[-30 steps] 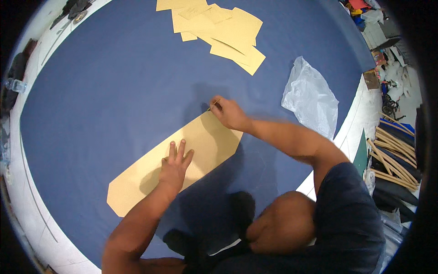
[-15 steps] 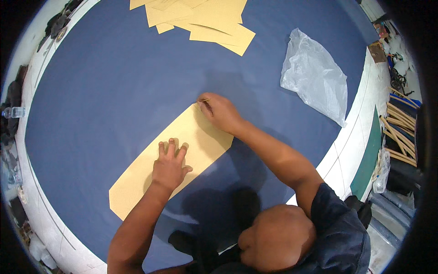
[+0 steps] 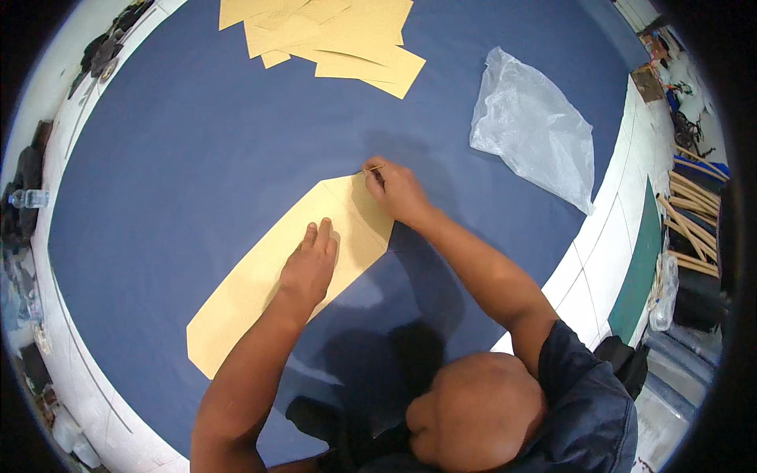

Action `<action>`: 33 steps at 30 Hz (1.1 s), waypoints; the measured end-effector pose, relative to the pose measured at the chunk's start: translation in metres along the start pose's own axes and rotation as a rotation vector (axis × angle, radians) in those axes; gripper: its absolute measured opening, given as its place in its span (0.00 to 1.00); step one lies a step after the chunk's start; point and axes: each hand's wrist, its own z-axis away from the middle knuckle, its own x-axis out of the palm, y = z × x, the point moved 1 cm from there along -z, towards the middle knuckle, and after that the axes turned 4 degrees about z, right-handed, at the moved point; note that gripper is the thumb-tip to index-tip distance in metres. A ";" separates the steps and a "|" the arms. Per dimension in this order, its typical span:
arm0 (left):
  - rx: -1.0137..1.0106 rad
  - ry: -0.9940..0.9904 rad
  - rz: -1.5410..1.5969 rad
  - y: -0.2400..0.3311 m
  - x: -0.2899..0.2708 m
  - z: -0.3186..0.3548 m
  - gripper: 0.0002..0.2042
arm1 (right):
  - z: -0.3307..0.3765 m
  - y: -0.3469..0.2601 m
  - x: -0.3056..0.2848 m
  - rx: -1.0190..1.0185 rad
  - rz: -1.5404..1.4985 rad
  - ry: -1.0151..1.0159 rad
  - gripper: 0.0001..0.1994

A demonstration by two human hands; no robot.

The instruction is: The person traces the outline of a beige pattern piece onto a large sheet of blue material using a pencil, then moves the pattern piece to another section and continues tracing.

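Note:
A long yellow template sheet (image 3: 236, 315) with cut-off corners lies diagonally on dark blue fabric (image 3: 189, 173). My left hand (image 3: 309, 266) rests flat on the middle of the sheet, its fingers stretched out. At the sheet's far right end, my right hand (image 3: 397, 193) is pinched by the edge, just beyond the far corner. A thin, small implement sticks out between its fingertips; its kind is too small to make out. The right hand's shadow falls over that end of the sheet.
Several yellow sheets (image 3: 331, 39) overlap in a pile at the far side. A crumpled clear plastic bag (image 3: 536, 126) lies on the fabric at the right. Beyond the fabric's right edge are a green strip (image 3: 637, 276) and a stack of tan rolls (image 3: 694, 209).
My right hand has moved right along the sheet's far end, away from the corner. My left hand has slid up the sheet toward it, and its spread fingers have come together.

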 end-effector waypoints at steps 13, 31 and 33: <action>-0.080 -0.090 0.129 0.029 -0.041 -0.018 0.48 | 0.008 0.015 -0.010 0.054 0.022 0.099 0.10; -0.208 -0.032 0.247 0.045 -0.048 -0.033 0.44 | 0.015 0.019 -0.009 -0.055 0.076 0.126 0.08; -0.204 -0.005 0.269 0.039 -0.043 -0.036 0.40 | 0.019 0.017 -0.010 -0.091 0.126 0.092 0.08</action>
